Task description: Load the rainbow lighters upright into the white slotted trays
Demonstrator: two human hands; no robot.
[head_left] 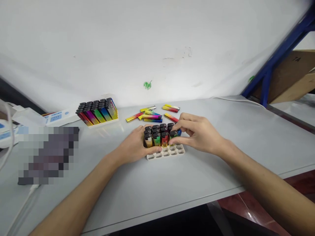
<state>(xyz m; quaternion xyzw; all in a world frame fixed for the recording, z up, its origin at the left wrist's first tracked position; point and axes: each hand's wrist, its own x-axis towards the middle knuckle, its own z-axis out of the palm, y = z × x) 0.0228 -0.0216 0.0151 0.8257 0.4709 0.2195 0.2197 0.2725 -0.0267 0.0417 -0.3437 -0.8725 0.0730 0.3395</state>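
Note:
A pale tray point(166, 153) with round-ended slots stands on the grey table, its back rows filled with upright black-topped lighters and its front rows bare. My left hand point(134, 144) grips the tray's left side, thumb along the front of the lighters, other fingers partly hidden behind. At the right end, my right hand point(197, 131) pinches a green-and-yellow lighter point(173, 134) between thumb and fingers. Several loose shiny lighters point(152, 116) lie behind the tray, one red-and-yellow lighter point(171, 117) close to my right fingers.
A second tray point(104, 122) full of upright lighters stands at the back left. Left of it are power strips point(60, 117) and a blurred-out dark device point(49, 155) with a white cable point(24, 203). Blue metal frame point(265, 82) and cardboard boxes point(283, 73) stand right.

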